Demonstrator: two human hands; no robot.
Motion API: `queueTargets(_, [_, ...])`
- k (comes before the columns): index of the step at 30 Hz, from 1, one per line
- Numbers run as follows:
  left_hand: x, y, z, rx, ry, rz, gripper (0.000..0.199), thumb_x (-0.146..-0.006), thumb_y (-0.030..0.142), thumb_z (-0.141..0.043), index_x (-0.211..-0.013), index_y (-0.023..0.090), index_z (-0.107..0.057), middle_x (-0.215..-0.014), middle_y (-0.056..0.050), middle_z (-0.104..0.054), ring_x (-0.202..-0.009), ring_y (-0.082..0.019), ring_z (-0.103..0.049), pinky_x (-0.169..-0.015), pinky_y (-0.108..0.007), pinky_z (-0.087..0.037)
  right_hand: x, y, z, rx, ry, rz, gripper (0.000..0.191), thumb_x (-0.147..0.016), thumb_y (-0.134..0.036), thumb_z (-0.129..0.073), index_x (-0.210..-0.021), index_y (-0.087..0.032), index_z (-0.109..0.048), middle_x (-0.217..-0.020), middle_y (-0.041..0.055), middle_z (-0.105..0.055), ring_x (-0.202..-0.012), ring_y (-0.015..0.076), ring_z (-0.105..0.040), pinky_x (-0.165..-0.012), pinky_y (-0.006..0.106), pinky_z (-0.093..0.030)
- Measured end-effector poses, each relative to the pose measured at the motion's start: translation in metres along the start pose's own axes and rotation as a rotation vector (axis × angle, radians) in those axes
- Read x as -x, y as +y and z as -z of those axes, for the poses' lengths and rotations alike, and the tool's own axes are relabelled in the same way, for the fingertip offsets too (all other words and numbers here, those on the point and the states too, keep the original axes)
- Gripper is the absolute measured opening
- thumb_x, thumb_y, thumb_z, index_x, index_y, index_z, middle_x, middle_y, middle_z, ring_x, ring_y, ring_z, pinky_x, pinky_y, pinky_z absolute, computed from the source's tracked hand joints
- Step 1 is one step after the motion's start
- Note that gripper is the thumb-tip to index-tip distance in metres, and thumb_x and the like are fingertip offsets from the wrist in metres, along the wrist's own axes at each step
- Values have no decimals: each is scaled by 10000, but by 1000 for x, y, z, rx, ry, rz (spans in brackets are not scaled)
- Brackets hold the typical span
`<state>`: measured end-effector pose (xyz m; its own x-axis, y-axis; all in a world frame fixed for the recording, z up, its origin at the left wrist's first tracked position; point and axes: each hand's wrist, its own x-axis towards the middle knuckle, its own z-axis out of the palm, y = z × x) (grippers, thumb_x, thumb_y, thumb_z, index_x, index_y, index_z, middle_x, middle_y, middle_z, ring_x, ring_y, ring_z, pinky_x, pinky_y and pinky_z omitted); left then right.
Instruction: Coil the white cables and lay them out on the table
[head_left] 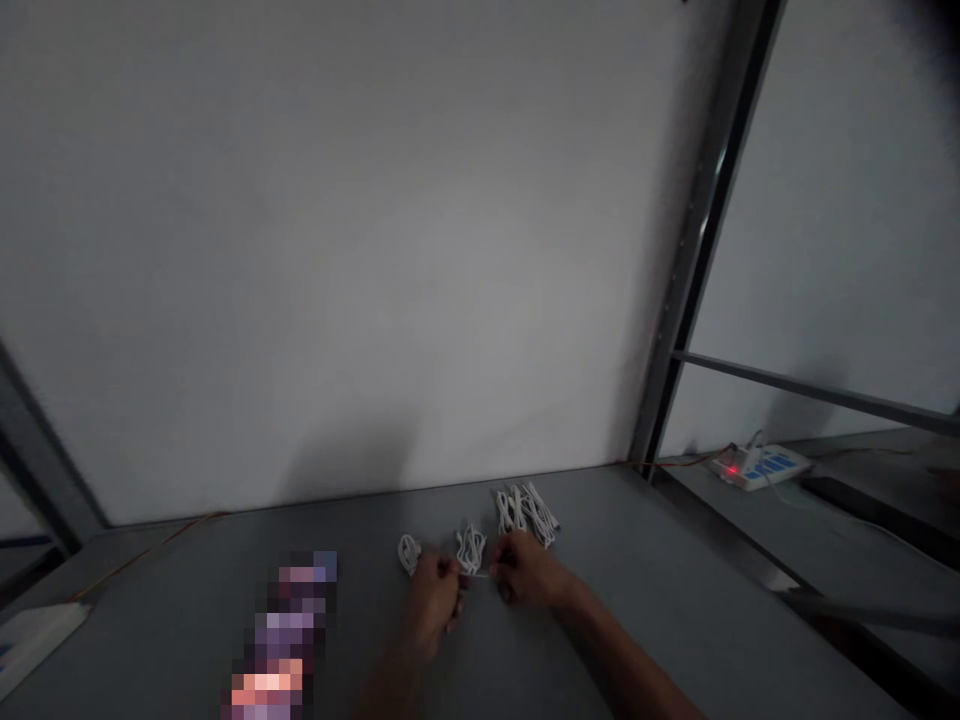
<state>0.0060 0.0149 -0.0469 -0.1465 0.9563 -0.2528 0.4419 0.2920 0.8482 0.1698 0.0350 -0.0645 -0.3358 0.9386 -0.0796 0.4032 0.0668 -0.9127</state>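
A thin white strand point(480, 575) stretches between my two hands, low over the grey shelf. My left hand point(436, 597) pinches its left end with closed fingers. The other end is between the closed fingertips of my right hand point(527, 568). Whether the strand is a tie or part of a cable, I cannot tell. Just beyond it lies a looped white cable bundle point(471, 546). Another coiled white cable point(408, 551) sits behind my left hand, partly covered by it. Past my right hand, several bundled white cables point(525, 508) lie side by side.
A pixelated object point(281, 635) lies to the left on the grey shelf point(637, 560). White power strips stand at the left edge point(41, 635) and beyond the right metal post point(769, 466), the latter with a red light. A white wall point(420, 250) rises behind.
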Motion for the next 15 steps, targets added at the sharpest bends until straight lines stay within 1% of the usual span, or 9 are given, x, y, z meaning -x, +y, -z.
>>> queueTargets(2, [0, 5, 5, -127, 30, -36, 217, -907, 178, -372, -780, 167, -547, -683, -5, -646, -424, -93, -522, -421, -212, -341, 0, -1, 2, 59, 7, 39, 150, -702, -58, -472, -641, -167, -554, -453, -52, -512, -427, 107, -507, -447, 185, -363])
queueTargets(4, [-1, 9, 9, -312, 130, -174, 225, -879, 159, -429, -692, 169, -553, -668, -23, -644, -571, -133, -609, -539, -230, -399, 2, -5, 6, 145, 25, 102, 160, -697, -47, -475, -662, -162, -581, -478, -43, -529, -464, 112, -522, -483, 190, -368])
queueTargets(6, [-1, 11, 13, -436, 233, -296, 221, -877, 176, -445, -694, 175, -570, -692, -45, -659, -710, -174, -651, -642, -248, -420, 6, -12, 10, 280, 44, 190, 171, -671, -31, -493, -665, -156, -610, -551, -14, -590, -554, 127, -563, -550, 201, -384])
queueTargets(7, [-1, 12, 13, -464, 260, -336, 221, -888, 197, -432, -728, 178, -582, -719, -55, -671, -750, -187, -659, -669, -256, -425, 9, -17, 12, 368, 55, 240, 174, -650, -23, -509, -663, -153, -624, -612, 6, -628, -623, 141, -585, -595, 209, -391])
queueTargets(10, [2, 11, 10, -499, 266, -436, 239, -917, 260, -388, -866, 170, -604, -844, -90, -693, -827, -203, -665, -728, -271, -445, 19, -28, 20, 547, 70, 250, 199, -635, -20, -521, -679, -155, -660, -734, 49, -682, -729, 176, -603, -645, 228, -390])
queueTargets(11, [4, 11, 8, -517, 263, -461, 247, -918, 283, -392, -913, 160, -607, -892, -106, -691, -863, -211, -662, -753, -277, -449, 22, -30, 24, 570, 49, 240, 197, -623, -14, -530, -667, -155, -661, -733, 52, -684, -724, 177, -603, -641, 228, -385])
queueTargets(13, [8, 12, 4, -571, 265, -479, 284, -910, 330, -420, -1009, 136, -602, -972, -137, -677, -927, -238, -649, -793, -302, -452, 26, -30, 31, 587, -21, 180, 185, -608, -9, -542, -614, -160, -649, -642, 35, -664, -630, 161, -588, -592, 223, -366])
queueTargets(15, [11, 14, 0, -646, 233, -456, 327, -892, 363, -454, -1057, 121, -600, -983, -154, -676, -933, -269, -646, -796, -329, -453, 26, -29, 38, 589, 30, 134, 168, -621, -22, -558, -614, -164, -647, -618, 30, -657, -605, 159, -583, -581, 226, -357])
